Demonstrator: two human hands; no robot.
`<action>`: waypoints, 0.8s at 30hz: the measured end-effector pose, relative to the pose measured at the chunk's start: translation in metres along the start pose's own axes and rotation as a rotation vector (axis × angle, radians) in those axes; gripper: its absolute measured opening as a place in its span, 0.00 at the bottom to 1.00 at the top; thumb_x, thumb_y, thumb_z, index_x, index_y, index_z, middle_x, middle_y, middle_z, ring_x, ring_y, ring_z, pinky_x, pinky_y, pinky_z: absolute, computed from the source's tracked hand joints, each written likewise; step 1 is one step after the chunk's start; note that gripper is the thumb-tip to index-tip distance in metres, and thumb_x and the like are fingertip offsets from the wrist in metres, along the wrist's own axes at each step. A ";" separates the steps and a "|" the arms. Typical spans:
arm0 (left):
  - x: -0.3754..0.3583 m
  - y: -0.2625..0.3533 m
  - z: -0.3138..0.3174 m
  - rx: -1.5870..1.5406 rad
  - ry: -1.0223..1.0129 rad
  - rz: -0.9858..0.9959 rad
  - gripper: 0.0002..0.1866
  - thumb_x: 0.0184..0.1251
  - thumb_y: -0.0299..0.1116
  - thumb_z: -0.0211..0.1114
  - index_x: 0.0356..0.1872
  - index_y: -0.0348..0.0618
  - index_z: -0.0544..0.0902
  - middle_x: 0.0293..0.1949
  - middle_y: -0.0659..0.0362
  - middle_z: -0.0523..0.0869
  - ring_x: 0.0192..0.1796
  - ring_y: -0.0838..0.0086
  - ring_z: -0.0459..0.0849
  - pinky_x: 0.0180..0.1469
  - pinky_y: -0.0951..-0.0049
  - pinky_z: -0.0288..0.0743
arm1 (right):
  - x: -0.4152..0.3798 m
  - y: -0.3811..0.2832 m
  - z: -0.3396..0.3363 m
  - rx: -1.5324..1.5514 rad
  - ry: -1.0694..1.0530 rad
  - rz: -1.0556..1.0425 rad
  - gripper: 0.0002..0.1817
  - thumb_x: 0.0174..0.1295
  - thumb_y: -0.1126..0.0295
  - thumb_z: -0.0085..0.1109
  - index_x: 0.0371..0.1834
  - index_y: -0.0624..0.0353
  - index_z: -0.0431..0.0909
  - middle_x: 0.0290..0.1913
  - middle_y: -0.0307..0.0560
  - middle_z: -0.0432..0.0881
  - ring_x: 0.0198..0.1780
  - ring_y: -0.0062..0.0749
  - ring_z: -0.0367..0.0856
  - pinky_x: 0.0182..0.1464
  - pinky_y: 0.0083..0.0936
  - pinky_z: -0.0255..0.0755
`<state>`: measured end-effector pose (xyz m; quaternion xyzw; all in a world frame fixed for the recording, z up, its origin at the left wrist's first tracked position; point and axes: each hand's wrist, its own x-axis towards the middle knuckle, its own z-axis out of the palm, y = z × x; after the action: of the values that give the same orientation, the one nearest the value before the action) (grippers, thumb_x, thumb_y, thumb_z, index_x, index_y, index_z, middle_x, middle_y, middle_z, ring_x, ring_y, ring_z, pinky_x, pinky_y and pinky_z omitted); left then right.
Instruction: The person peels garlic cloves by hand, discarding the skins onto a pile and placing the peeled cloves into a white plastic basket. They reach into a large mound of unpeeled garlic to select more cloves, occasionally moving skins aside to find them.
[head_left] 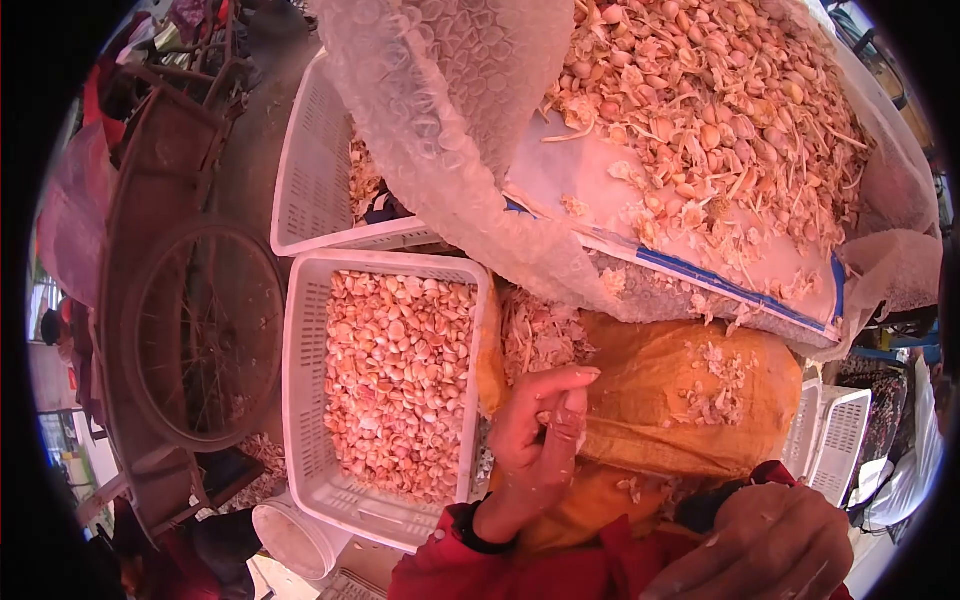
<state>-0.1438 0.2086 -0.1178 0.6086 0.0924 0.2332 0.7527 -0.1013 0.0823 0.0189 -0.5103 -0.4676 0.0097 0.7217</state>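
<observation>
My left hand (540, 425), with a dark band (476, 528) at its wrist, is raised beside the right wall of a white basket (294, 370) of garlic cloves (400, 380). Its fingers are curled in and a small pale bit shows between them, too small to name. My right hand (765, 545) is at the lower right, back upward, over my lap. Its fingers are bent and pressed together; anything inside them is hidden. An orange cloth (640, 400) with scraps of garlic skin (715, 385) on it is spread between my hands and the work surface.
Ahead, a heap of loose garlic cloves and skins (720, 120) lies on a white, blue-edged sheet (600, 190) bordered by bubble wrap (430, 130). Another white basket (310, 170) stands behind the first. A spoked wheel (210, 335) is at left, a white bucket (295, 540) below.
</observation>
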 end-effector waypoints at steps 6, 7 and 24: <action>-0.008 -0.010 -0.017 0.114 -0.071 -0.114 0.11 0.69 0.24 0.57 0.50 0.36 0.75 0.32 0.64 0.77 0.29 0.87 0.71 0.31 0.85 0.65 | -0.012 0.076 0.021 -0.027 0.068 0.153 0.10 0.60 0.75 0.55 0.44 0.64 0.79 0.51 0.55 0.74 0.38 0.35 0.82 0.39 0.33 0.78; -0.007 -0.017 -0.017 0.088 -0.072 -0.151 0.11 0.69 0.26 0.57 0.50 0.36 0.74 0.31 0.64 0.77 0.28 0.86 0.71 0.31 0.84 0.65 | -0.009 0.081 0.024 -0.079 -0.066 0.270 0.14 0.59 0.77 0.51 0.49 0.65 0.77 0.55 0.57 0.71 0.44 0.39 0.79 0.46 0.35 0.73; 0.024 -0.050 -0.008 -0.055 0.134 -0.286 0.05 0.70 0.28 0.55 0.43 0.40 0.75 0.20 0.70 0.65 0.20 0.88 0.59 0.22 0.84 0.51 | 0.085 0.216 -0.172 -1.338 -0.116 0.242 0.10 0.49 0.76 0.60 0.34 0.49 0.83 0.33 0.37 0.79 0.44 0.39 0.72 0.48 0.34 0.63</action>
<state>-0.1147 0.2193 -0.1642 0.5516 0.2217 0.1661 0.7867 0.1643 0.1029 -0.0928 -0.8941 -0.3504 -0.1734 0.2184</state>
